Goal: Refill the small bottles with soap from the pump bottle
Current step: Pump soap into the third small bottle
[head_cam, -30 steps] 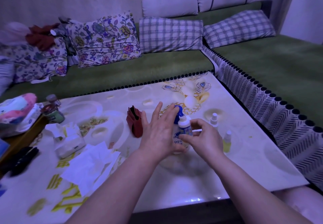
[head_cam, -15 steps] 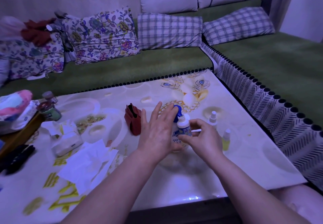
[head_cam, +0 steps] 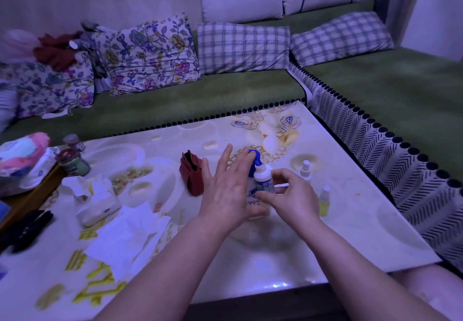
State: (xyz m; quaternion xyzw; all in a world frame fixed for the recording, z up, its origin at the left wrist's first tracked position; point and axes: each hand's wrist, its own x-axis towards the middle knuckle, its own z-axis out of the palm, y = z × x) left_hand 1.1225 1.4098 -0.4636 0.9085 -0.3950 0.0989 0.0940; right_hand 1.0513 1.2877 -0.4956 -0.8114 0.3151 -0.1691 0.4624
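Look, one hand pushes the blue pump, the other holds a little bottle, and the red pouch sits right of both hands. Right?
No. The head view shows the red pouch left of both hands. The left hand does press the blue pump, and the right hand holds the little bottle.

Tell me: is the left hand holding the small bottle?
No, the right hand pinches the small bottle; the left hand lies with straight fingers on the pump bottle.
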